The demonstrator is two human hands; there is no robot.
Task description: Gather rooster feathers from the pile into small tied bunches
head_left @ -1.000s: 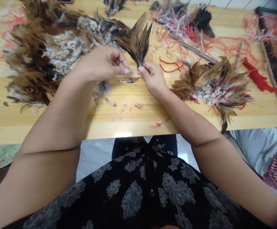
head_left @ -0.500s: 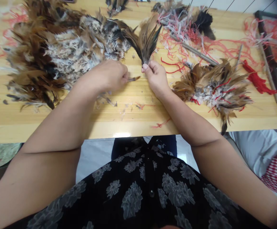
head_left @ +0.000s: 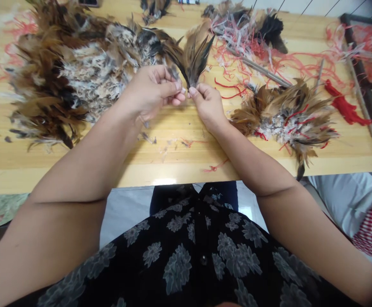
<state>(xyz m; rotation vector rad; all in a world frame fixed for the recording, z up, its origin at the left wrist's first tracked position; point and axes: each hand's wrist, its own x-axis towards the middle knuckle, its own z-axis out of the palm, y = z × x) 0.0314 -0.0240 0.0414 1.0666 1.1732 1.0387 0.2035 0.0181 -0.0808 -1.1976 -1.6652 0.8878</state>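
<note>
The right hand (head_left: 210, 106) pinches the feather bunch (head_left: 195, 59) at its base — presumably so it fans freely. Just beside, the left hand (head_left: 155, 89) seemingly grips a small grey feather (head_left: 174, 73).

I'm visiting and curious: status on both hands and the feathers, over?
Right hand pinching feather bundle by its base, tips fanned out. Left hand alongside, fingers curled; grip unclear. Nearest clutter: large feather pile beside left hand.

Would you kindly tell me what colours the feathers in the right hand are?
The feathers are brown and black, greyish near the base; see the head view.
</note>
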